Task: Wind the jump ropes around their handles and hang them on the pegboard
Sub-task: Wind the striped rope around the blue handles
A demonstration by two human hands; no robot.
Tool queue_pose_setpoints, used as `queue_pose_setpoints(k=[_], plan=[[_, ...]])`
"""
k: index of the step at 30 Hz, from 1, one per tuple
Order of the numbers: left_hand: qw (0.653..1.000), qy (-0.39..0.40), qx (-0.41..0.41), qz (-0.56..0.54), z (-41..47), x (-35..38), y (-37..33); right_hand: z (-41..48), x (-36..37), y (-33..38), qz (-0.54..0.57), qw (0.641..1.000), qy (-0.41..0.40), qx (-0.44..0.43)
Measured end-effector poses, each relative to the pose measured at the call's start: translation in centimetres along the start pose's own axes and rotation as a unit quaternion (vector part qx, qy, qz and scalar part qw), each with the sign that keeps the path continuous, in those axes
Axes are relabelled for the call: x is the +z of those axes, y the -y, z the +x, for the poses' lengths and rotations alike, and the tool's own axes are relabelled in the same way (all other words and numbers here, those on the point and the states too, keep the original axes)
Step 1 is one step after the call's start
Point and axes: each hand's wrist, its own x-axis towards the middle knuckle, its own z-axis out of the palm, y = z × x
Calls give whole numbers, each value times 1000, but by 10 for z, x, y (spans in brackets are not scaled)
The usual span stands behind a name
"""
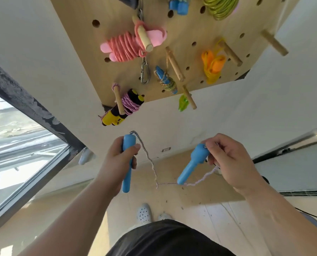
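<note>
Winding had barely begun: the left hand point(117, 159) gripped one blue plastic handle point(127, 161), the right hand point(231, 163) pinched the other blue handle point(192, 163), and the speckled white cord point(152, 163) hung loose, needing wrapping.

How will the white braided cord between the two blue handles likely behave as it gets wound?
Probably floppy: the cord sags in a kinked loop between the handles held by the left hand and right hand. It looks thin and light. Its kinks suggest it may twist or spring loose unless kept taut.

Blue-handled rope point(154, 174), unwound, slack.
</note>
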Motion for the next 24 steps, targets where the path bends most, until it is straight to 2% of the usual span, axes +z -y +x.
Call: queue_pose_setpoints(k=[3, 5, 7, 9, 11, 13, 15, 18, 22, 24], plan=[[991, 131, 40, 6, 2, 6, -6, 0, 18, 19, -45, 993, 112, 21], [966, 246, 62, 49, 5, 11, -8, 0, 32, 27, -56, 989, 139, 18], [938, 312, 91, 121, 7, 21, -7, 2, 43, 30, -69, 988, 135, 10], [926, 293, 134, 198, 10, 32, -7, 7, 49, 28, -85, 990, 115, -1], [927, 258, 158, 223, 17, 37, -9, 11, 49, 27, -102, 991, 79, -22], [916, 265, 175, 245, 23, 36, -10, 16, 45, 25, -83, 995, 54, 11], [889, 292, 207, 284, 27, 33, -13, 20, 38, 22, -51, 991, 97, 73], [871, 284, 245, 318, 32, 32, -16, 27, 30, 19, -67, 976, 192, 74], [862, 197, 277, 375, 43, 41, -12, 40, 15, 14, -181, 966, 180, 39], [846, 172, 268, 427, 47, 46, -9, 45, 10, 11, -222, 958, 182, 23]])
